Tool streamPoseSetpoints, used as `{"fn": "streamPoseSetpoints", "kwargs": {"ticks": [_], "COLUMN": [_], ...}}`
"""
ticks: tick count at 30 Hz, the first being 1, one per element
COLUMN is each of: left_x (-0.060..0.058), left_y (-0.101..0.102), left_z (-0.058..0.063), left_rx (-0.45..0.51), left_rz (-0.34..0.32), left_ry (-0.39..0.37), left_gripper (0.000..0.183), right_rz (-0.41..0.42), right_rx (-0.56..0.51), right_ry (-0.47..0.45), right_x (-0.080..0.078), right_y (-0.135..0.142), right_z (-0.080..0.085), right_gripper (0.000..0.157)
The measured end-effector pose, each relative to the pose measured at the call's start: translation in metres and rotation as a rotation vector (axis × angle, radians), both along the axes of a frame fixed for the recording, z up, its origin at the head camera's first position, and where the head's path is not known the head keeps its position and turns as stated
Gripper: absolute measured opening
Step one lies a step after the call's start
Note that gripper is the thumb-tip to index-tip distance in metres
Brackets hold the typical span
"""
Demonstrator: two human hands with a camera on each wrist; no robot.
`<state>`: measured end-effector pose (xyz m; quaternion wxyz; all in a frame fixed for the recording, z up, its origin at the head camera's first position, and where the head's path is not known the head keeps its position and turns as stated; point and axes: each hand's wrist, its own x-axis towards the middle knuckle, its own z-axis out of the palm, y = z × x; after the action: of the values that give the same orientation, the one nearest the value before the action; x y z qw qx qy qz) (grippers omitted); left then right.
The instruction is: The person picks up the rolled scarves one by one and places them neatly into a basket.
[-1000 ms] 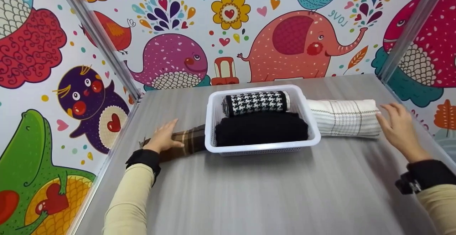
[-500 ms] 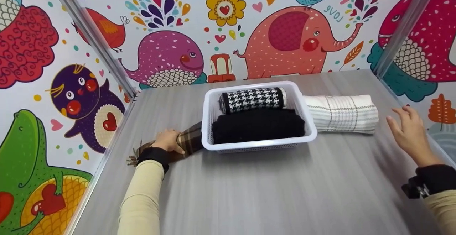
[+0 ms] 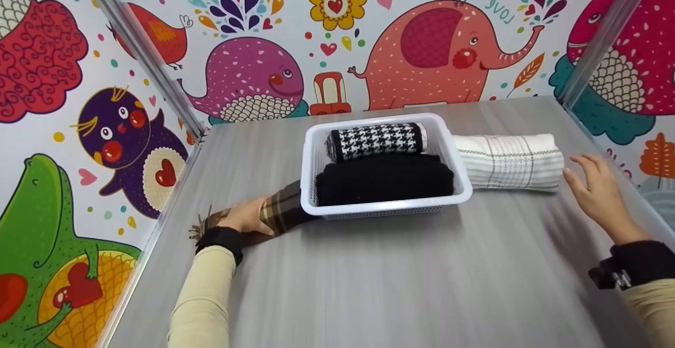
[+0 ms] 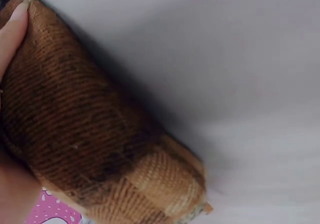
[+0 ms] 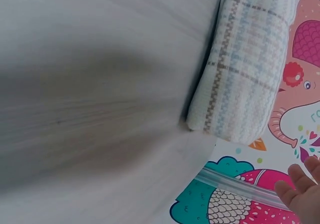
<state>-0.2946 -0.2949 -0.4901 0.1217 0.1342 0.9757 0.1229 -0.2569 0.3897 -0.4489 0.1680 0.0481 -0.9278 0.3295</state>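
My left hand (image 3: 243, 218) grips a rolled brown plaid scarf (image 3: 286, 206) with a fringed outer end, left of the white basket. In the left wrist view, a finger (image 4: 12, 32) and the base of the hand lie on either side of the brown roll (image 4: 80, 109). My right hand (image 3: 600, 196) hovers with relaxed fingers just off the outer end of a rolled white plaid scarf (image 3: 511, 162). That same white roll (image 5: 245, 64) shows in the right wrist view, apart from the hand (image 5: 304, 196). Both rolls' inner ends meet or pass behind the basket's sides; exact contact is hidden.
The white plastic basket (image 3: 390, 205) stands mid-table, holding a black-and-white houndstooth roll (image 3: 377, 141) behind a folded black knit (image 3: 385, 179). Printed cartoon panels (image 3: 253, 74) and metal corner posts (image 3: 142, 47) enclose the grey table (image 3: 401, 284) at back and sides.
My left hand has closed its grasp round the brown plaid scarf, whose fringed end shows more. My right hand drew slightly away from the white roll, then came back a little.
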Motion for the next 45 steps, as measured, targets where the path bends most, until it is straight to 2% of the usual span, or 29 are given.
{"fn": "streamPoseSetpoints", "kwargs": {"ticks": [7,12,20,25,27,31,33,36,40,45], "left_x": [0.013,0.022,0.043,0.054,0.056,0.061,0.062,0.063,0.064,0.065], "left_y": [-0.008,-0.008,0.000,0.017,0.029,0.060,0.083,0.125,0.180,0.227], "left_z": [0.005,0.006,0.004,-0.001,-0.004,-0.010,-0.012,-0.014,-0.014,-0.016], "left_rx": [0.040,0.016,-0.045,-0.026,-0.019,-0.060,-0.102,-0.145,-0.185,-0.237], "left_rz": [-0.074,-0.119,-0.227,-0.286,-0.298,-0.304,-0.291,-0.279,-0.280,-0.269], "left_ry": [-0.054,-0.087,-0.055,-0.001,0.028,0.103,0.127,0.147,0.182,0.206], "left_gripper": [0.077,0.071,0.068,0.072,0.075,0.079,0.081,0.083,0.086,0.089], "right_rz": [-0.004,-0.012,-0.010,0.000,0.014,0.043,0.045,0.063,0.131,0.259], "right_rx": [-0.022,-0.019,-0.017,-0.021,-0.029,-0.052,-0.057,-0.076,-0.091,-0.083], "right_ry": [-0.006,-0.010,-0.018,0.038,0.065,0.058,0.046,0.076,0.179,0.300], "right_x": [0.001,0.003,0.006,0.004,0.004,0.007,0.010,0.014,0.018,0.028], "right_y": [0.001,0.001,-0.003,-0.013,-0.017,-0.027,-0.033,-0.050,-0.080,-0.112], "right_z": [0.004,0.002,-0.003,-0.006,-0.006,-0.004,0.000,0.010,0.021,0.029], "right_gripper": [0.045,0.045,0.045,0.042,0.040,0.041,0.042,0.041,0.036,0.032]}}
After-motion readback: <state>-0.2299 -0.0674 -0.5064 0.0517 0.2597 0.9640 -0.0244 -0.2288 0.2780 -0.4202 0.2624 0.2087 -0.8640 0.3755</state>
